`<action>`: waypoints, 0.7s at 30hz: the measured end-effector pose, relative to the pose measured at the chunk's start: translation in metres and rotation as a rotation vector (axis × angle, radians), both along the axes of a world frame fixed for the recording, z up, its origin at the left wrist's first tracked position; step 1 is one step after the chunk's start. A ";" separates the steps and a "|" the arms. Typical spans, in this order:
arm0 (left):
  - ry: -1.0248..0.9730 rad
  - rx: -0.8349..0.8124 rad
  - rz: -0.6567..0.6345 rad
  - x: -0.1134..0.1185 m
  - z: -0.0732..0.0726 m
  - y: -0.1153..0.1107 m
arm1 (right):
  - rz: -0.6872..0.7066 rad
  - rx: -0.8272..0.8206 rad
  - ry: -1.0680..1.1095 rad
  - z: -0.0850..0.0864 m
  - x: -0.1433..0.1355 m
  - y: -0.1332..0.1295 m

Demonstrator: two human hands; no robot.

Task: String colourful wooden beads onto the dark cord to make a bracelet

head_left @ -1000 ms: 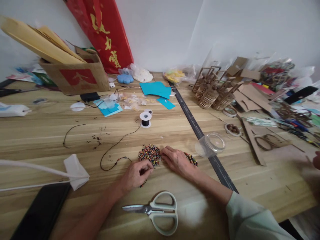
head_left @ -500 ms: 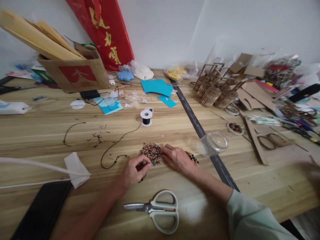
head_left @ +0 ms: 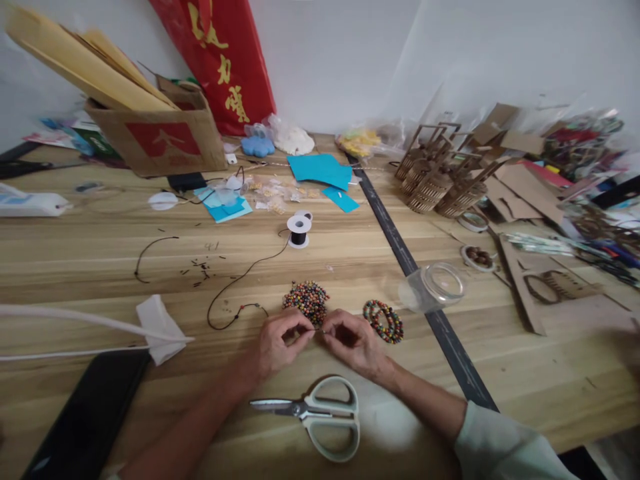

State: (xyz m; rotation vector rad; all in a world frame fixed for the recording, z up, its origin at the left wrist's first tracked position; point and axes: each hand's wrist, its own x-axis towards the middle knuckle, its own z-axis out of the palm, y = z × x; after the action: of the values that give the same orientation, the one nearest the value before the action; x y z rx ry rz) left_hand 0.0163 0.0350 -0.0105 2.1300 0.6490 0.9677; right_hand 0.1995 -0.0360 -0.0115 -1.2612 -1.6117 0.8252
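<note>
My left hand [head_left: 286,339] is closed in a pinch on the thin dark cord [head_left: 317,329], whose short end points right between my hands. Opposite it, my right hand [head_left: 354,341] pinches a tiny bead at the cord's tip; the fingers partly hide it. Just beyond my fingertips lies a pile of small multicoloured beads [head_left: 306,299]. The black cord runs from a white spool [head_left: 299,230] in a loop toward my left hand, with a few beads and knots on it. A coiled beaded bracelet [head_left: 384,321] rests right of my right hand.
Scissors [head_left: 320,413] with pale handles lie in front of my hands. A clear plastic jar [head_left: 434,288] is on its side at the right. Left are a black phone [head_left: 90,413] and cord scraps [head_left: 201,267]. A cardboard box [head_left: 160,143] and small wooden lanterns [head_left: 430,177] stand behind.
My right hand has left the bead pile and come toward my body, meeting my left fingertips at the cord end. The coiled bracelet is now uncovered. The view has shifted slightly.
</note>
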 end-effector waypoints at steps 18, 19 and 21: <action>0.026 0.038 -0.029 0.001 0.003 0.001 | 0.016 -0.145 0.126 -0.005 0.003 0.002; 0.025 0.040 -0.027 0.001 0.003 0.001 | 0.018 -0.143 0.127 -0.005 0.003 0.002; 0.020 0.043 -0.019 0.001 0.003 0.000 | 0.025 -0.145 0.138 -0.005 0.003 0.002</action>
State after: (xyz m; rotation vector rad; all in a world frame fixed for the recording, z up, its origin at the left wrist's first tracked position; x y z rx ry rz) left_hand 0.0172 0.0354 -0.0078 2.1824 0.6216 0.9591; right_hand 0.2026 -0.0340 -0.0168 -1.2574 -1.4815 1.0381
